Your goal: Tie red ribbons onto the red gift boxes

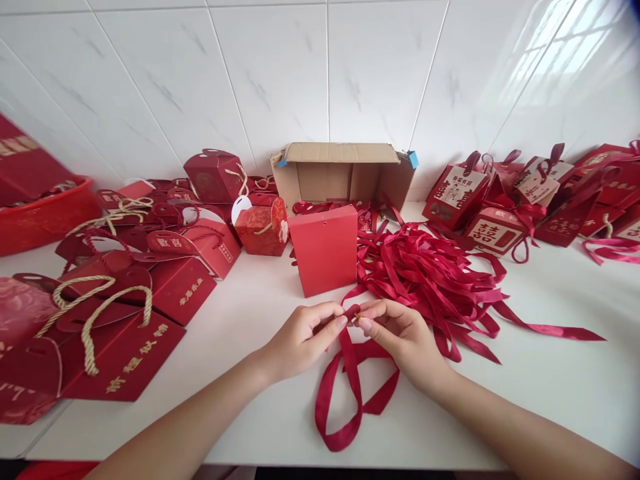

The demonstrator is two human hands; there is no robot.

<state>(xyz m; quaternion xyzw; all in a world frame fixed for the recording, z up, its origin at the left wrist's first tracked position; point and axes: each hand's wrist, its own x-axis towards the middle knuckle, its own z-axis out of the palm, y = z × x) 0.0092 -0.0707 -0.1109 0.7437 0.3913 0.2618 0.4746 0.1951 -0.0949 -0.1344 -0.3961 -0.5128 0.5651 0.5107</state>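
Observation:
Between my two hands a dark red satin ribbon point(351, 373) is pinched, its loop hanging down onto the white table. My left hand point(305, 337) closes thumb and forefinger on it. With a similar pinch, my right hand point(400, 333) holds a small gold-coloured piece against the ribbon; its exact kind is too small to tell. Just beyond my hands a plain red box point(325, 252) stands upright, with a small hole near its top edge. A heap of loose red ribbons point(430, 273) lies to the right, behind my right hand.
An open cardboard box point(345, 152) lies against the tiled wall point(280, 73). Red gift boxes with rope handles point(185, 290) crowd the left, near a red basin point(50, 217). More decorated boxes point(493, 232) stand at the right rear. The white table point(260, 413) ends in front of me.

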